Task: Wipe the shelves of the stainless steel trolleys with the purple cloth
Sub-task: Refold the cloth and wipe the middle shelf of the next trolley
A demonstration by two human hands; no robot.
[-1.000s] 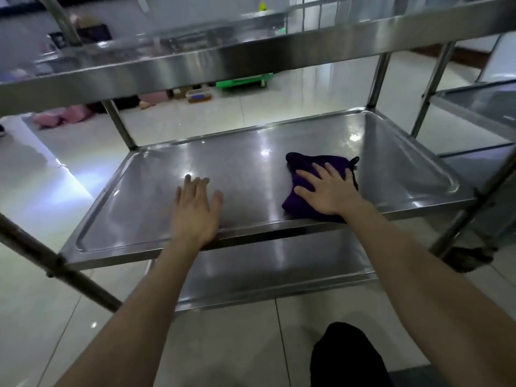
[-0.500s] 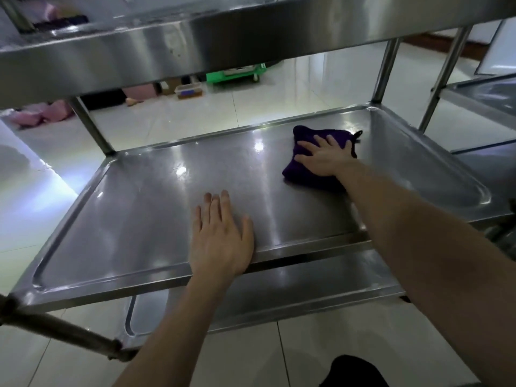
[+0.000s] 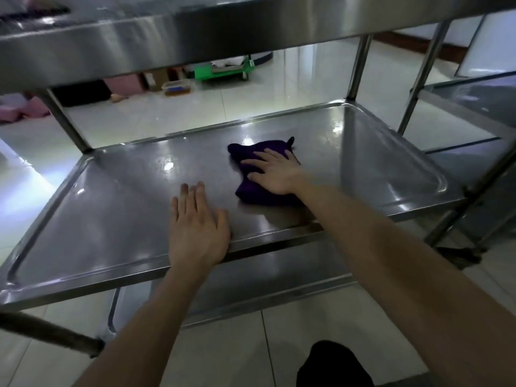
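The middle shelf (image 3: 111, 219) of a stainless steel trolley fills the view, shiny with reflections. A folded purple cloth (image 3: 251, 191) lies near the shelf's centre. My right hand (image 3: 275, 171) presses flat on the cloth with fingers spread. My left hand (image 3: 196, 230) rests flat on the shelf by its front rim, just left of the cloth, holding nothing. The trolley's top shelf (image 3: 139, 43) runs overhead, and a lower shelf (image 3: 265, 286) shows under the front rim.
A second steel trolley (image 3: 474, 107) stands close on the right. Upright posts (image 3: 358, 68) rise at the shelf's corners. On the tiled floor beyond sit a green cart (image 3: 223, 71), a plastic box (image 3: 177, 88) and pink items (image 3: 28, 108).
My right hand slid the cloth to the far part of the shelf, then back left and nearer to me. My left hand stayed flat by the front rim.
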